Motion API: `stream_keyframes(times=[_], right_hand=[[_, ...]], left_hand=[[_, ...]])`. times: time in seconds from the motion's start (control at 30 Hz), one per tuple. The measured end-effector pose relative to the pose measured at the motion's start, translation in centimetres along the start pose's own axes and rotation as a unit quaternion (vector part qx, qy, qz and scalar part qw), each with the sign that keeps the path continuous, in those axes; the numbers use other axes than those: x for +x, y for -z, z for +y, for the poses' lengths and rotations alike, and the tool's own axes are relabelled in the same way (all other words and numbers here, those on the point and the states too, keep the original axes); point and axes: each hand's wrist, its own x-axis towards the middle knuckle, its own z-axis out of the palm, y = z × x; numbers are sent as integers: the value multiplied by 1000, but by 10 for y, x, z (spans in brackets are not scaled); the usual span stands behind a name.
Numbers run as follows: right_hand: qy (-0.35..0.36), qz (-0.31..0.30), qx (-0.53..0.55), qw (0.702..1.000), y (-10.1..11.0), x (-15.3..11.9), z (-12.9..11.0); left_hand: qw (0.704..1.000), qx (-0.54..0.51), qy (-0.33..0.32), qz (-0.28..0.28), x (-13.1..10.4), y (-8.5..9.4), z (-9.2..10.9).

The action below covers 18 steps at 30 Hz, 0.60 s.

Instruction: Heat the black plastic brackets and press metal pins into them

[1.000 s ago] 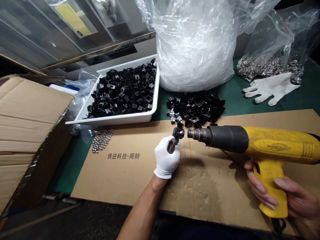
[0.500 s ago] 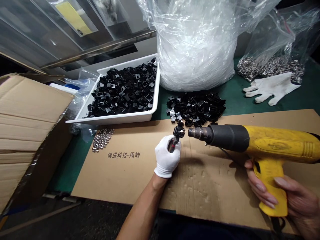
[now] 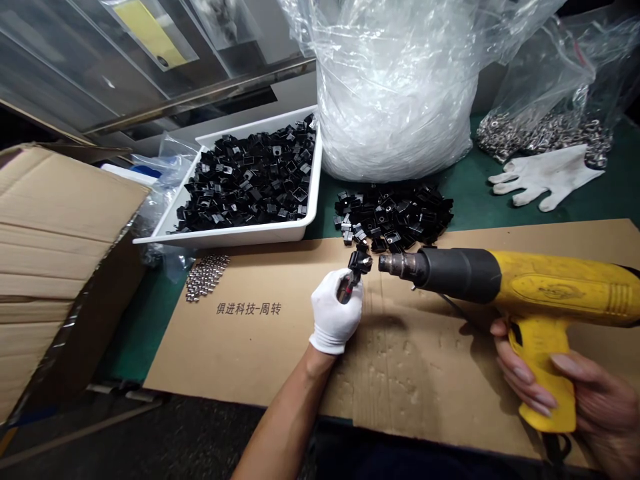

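black part (image 3: 359, 261) just beyond gloved left fingers (image 3: 355, 310)

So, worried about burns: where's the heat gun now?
The heat gun is at the head view's right, in the right hand, nozzle facing the black part.

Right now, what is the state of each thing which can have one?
Left hand: gloved, closed on dark tool
Right hand: bare, closed on heat gun
Heat gun: held level; power unclear
Black part: held facing nozzle, apart
White tray: holding black pieces
Spare glove: lying flat, unworn
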Motion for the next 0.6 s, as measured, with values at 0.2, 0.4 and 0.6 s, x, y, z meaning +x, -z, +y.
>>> stream_keyframes(times=[0.2,0.4,0.6], right_hand=[[-2,2,-4,1000,1,2,-1],[-2,-19,-2,1000,3,2,-1],[-12,-28,-6,1000,3,0,-3]], left_hand=[[1000,-2,2,3,-1,0,1],[1000,-2,3,2,-1,0,1],[1000,-5,-2,4,-1,1,2]])
